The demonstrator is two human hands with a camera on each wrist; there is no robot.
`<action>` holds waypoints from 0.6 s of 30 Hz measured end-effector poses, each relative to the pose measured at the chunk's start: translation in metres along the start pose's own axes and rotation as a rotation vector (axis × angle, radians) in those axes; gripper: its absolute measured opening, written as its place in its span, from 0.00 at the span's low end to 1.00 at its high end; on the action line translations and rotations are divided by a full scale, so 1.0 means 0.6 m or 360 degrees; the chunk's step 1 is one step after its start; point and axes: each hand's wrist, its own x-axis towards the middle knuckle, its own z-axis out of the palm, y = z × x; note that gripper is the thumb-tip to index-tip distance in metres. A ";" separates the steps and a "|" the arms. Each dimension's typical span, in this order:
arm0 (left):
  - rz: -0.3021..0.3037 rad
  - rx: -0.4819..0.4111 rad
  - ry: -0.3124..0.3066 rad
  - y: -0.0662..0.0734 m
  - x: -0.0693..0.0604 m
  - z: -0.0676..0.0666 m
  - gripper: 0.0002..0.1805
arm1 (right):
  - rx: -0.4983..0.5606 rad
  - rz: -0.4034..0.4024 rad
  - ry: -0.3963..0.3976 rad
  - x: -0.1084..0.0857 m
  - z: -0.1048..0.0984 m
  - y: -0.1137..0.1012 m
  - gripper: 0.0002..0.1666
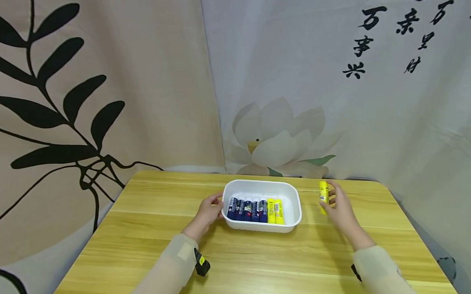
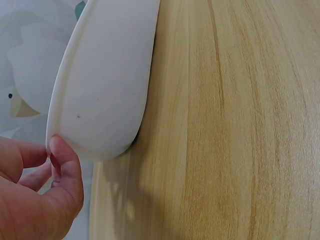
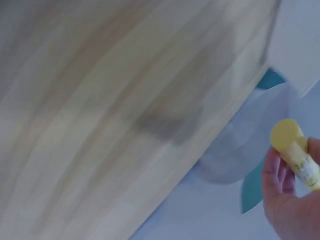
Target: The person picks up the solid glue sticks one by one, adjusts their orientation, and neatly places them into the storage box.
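A white plastic container (image 1: 295, 213) stands on the table, holding a row of several dark blue glue sticks (image 1: 247, 211) and two yellow glue sticks (image 1: 275, 211) at the row's right end. My left hand (image 1: 207, 214) pinches its left rim; in the left wrist view, thumb and fingers of that hand (image 2: 47, 192) close on the edge of the container (image 2: 102, 75). To the right of the container, my right hand (image 1: 340, 210) grips another yellow glue stick (image 1: 323, 191) upright between thumb and fingers. The right wrist view shows this glue stick (image 3: 295, 152) with its round yellow end.
The wooden table (image 1: 262, 266) extends around the container, its far edge just behind it. A fabric curtain (image 1: 163, 73) with printed leaves, a lotus and black characters hangs behind the table.
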 end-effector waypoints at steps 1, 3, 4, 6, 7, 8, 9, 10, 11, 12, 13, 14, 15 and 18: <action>0.0002 0.0003 -0.0001 0.000 0.000 0.000 0.22 | 0.0051 0.0011 0.0017 -0.002 0.002 -0.008 0.43; -0.0007 0.0003 0.0000 -0.001 0.000 0.000 0.22 | 0.0134 0.0026 0.0036 -0.007 0.007 -0.023 0.44; -0.0012 0.0001 -0.0001 -0.001 0.001 0.000 0.22 | 0.0172 0.0028 0.0043 -0.009 0.011 -0.030 0.45; -0.0015 0.0002 -0.0004 -0.002 0.002 0.000 0.22 | 0.0232 0.0022 0.0045 -0.013 0.019 -0.043 0.45; -0.0016 0.0004 -0.0006 -0.003 0.003 0.000 0.22 | 0.0257 0.0013 0.0051 -0.014 0.023 -0.049 0.46; -0.0016 0.0003 -0.0007 -0.004 0.003 0.000 0.22 | 0.0267 0.0005 0.0056 -0.015 0.027 -0.055 0.46; -0.0016 0.0003 -0.0008 -0.004 0.003 0.000 0.22 | 0.0271 -0.0005 0.0064 -0.017 0.032 -0.062 0.46; -0.0016 0.0001 -0.0009 -0.005 0.004 0.000 0.22 | 0.0268 -0.0012 0.0066 -0.018 0.036 -0.068 0.46; -0.0013 0.0003 -0.0011 -0.006 0.004 -0.001 0.22 | 0.0259 -0.0015 0.0065 -0.018 0.041 -0.075 0.45; -0.0020 -0.0002 -0.0010 -0.005 0.004 -0.001 0.22 | 0.0242 -0.0012 0.0062 -0.019 0.045 -0.082 0.45; -0.0020 -0.0003 -0.0010 -0.005 0.004 -0.001 0.22 | 0.0216 -0.0003 0.0056 -0.019 0.049 -0.089 0.44; -0.0015 0.0000 -0.0014 -0.005 0.003 -0.001 0.22 | 0.0182 0.0009 0.0040 -0.018 0.053 -0.097 0.44; -0.0019 0.0000 -0.0012 -0.005 0.003 -0.001 0.22 | 0.0143 0.0026 0.0019 -0.017 0.056 -0.104 0.44; -0.0017 -0.0001 -0.0012 -0.003 0.002 0.000 0.22 | -0.0001 0.0107 -0.0066 -0.011 0.066 -0.122 0.43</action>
